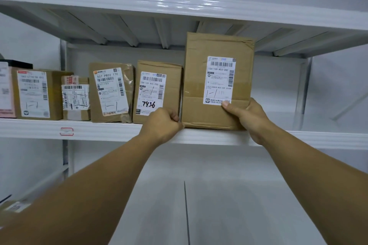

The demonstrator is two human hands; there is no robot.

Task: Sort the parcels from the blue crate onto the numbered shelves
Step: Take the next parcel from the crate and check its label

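A tall brown cardboard parcel (199,77) with a white label stands upright on the white shelf (103,128), at the right end of a row of parcels. My right hand (246,117) grips its lower right corner, thumb pressed on the label's bottom edge. My left hand (162,123) has its fingers curled at the parcel's lower left corner, in the gap beside a smaller parcel (171,85) marked 7936. The blue crate is out of view.
Left of these, three more labelled brown parcels (111,91) and a pink one (6,93) fill the shelf. A small red-outlined tag (66,131) sits on the shelf's front edge. Another shelf (179,6) hangs close above. Bare shelf lies right of the tall parcel.
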